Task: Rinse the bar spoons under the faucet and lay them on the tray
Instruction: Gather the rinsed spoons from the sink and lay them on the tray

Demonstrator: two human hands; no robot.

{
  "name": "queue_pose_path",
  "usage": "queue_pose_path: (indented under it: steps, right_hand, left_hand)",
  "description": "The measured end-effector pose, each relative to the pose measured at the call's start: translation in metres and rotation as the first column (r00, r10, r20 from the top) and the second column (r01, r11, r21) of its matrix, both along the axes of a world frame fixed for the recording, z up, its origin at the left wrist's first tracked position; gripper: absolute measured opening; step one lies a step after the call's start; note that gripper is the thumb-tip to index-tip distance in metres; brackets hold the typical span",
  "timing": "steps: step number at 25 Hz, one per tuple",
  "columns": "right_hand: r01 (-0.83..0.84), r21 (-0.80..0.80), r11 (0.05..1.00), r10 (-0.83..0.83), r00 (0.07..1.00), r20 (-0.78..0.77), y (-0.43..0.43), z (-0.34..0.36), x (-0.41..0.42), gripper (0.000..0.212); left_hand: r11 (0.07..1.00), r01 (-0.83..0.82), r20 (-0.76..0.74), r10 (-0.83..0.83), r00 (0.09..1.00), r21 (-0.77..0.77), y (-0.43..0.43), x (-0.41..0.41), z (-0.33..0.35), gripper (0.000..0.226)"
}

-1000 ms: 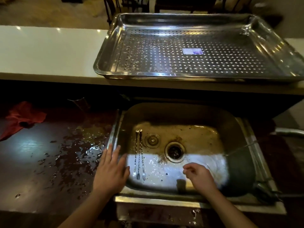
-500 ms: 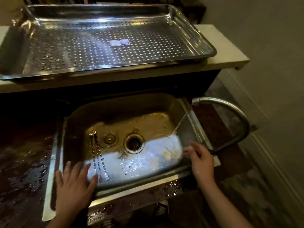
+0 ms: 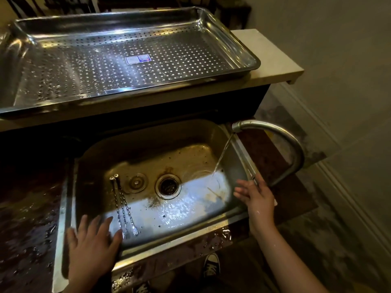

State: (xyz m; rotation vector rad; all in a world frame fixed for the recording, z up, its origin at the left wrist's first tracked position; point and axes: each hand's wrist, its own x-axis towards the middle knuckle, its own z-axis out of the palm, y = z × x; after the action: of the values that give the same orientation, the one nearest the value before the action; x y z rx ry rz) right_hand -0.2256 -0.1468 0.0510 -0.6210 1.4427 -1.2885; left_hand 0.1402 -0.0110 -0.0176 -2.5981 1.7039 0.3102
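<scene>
left grip [image 3: 91, 244] flat, empty, on sink [image 3: 63, 208] rim | right grip [image 3: 256, 197] loose, empty | bar spoons [image 3: 123, 208] in basin beside left grip | faucet [image 3: 275, 134] running

Both bare forearms reach forward: the left hand [image 3: 91, 242] lies flat, fingers spread; the right hand [image 3: 257, 196] hovers palm inward, fingers straight and loosely parted.

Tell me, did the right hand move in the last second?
Yes. The right hand moved rightward, away from the drain, to the right sink rim beside the faucet.
</scene>
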Motion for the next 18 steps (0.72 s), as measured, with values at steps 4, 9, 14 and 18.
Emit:
queue_pose_path:
  steps: [4, 9, 14, 18]
  right_hand:
    - [0.068, 0.044, 0.997, -0.073, 0.989, 0.129, -0.009, 0.003, 0.004, 0.026]
    - [0.15, 0.078, 0.986, -0.166, 0.941, 0.294, -0.013, 0.004, 0.007, 0.021]
    - [0.186, 0.082, 0.979, -0.2, 0.95, 0.239, -0.012, -0.001, 0.01, 0.034]
    - [0.175, 0.055, 0.983, -0.183, 0.964, 0.192, -0.011, -0.001, 0.009, 0.034]
  left_hand:
    - [1.0, 0.006, 0.02, -0.007, 1.0, 0.012, 0.0, -0.001, 0.002, 0.074]
    - [0.999, 0.012, 0.028, -0.013, 1.0, 0.033, 0.0, 0.0, 0.002, 0.075]
    - [0.999, 0.019, 0.039, -0.02, 0.999, 0.036, 0.0, 0.0, 0.001, 0.074]
    - [0.999, 0.017, 0.046, -0.019, 0.999, 0.039, 0.0, -0.001, 0.0, 0.071]
